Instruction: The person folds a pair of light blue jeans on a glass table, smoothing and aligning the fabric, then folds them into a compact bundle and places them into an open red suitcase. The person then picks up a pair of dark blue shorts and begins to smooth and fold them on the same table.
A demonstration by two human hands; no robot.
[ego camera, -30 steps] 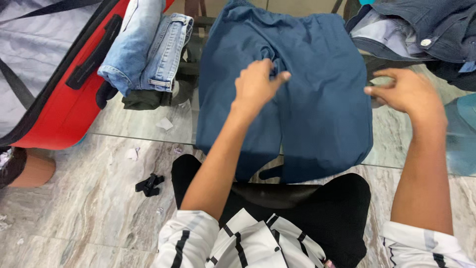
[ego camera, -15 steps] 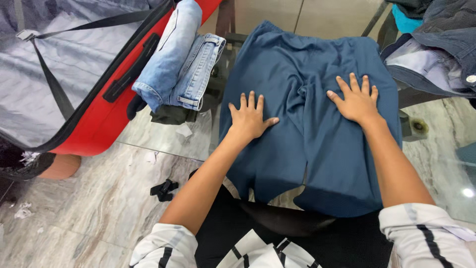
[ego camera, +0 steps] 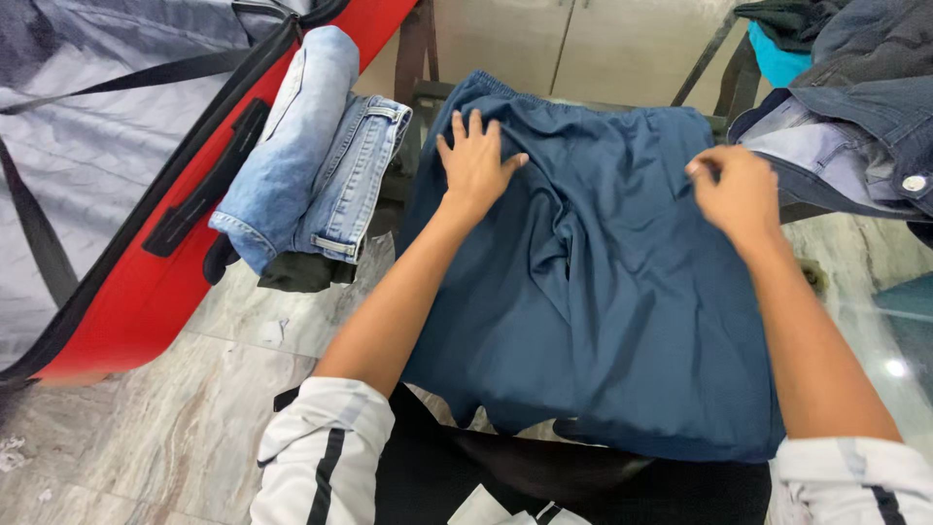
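Observation:
A pair of dark blue shorts [ego camera: 603, 292] lies spread flat on a glass table in front of me. My left hand [ego camera: 473, 162] rests flat, fingers apart, on the shorts near the waistband's left side. My right hand [ego camera: 739, 190] is at the upper right of the shorts, fingers pinched on the fabric near the waistband corner.
Folded light blue jeans [ego camera: 311, 156] are stacked to the left, over a dark garment. An open red suitcase [ego camera: 146, 282] with grey lining stands further left. A pile of denim and other clothes [ego camera: 855, 107] sits at the upper right. Marble floor lies below.
Both hands have slid up the shorts from the middle toward the waistband. My right hand has gone from flat to pinching the fabric.

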